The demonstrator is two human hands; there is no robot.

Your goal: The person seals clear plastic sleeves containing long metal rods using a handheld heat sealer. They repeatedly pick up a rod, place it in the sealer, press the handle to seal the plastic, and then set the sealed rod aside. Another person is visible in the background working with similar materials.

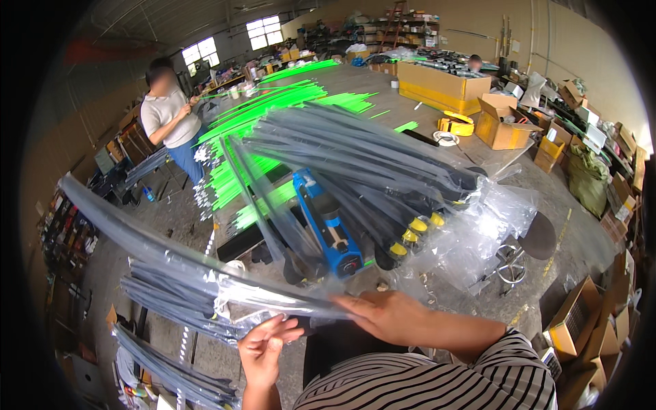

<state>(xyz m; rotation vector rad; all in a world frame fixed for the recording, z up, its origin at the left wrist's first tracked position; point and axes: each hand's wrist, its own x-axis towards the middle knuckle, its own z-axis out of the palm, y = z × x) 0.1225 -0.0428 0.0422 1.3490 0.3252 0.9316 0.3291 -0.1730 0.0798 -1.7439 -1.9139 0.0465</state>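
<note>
A long dark strip in a clear plastic sleeve stretches from the far left to just in front of my body. My right hand grips its near end. Just below the sleeve, my left hand is open with its fingers apart, palm turned up; whether its fingertips touch the plastic I cannot tell. Beyond the sleeve, a blue power device lies on the table. A fanned pile of similar sleeved dark strips rests beside it, with yellow caps at some near ends.
Bright green rods cover the table's far side, where a co-worker stands holding one. More sleeved bundles lie at lower left. Crumpled clear plastic and a stool are at right. Cardboard boxes line the right side.
</note>
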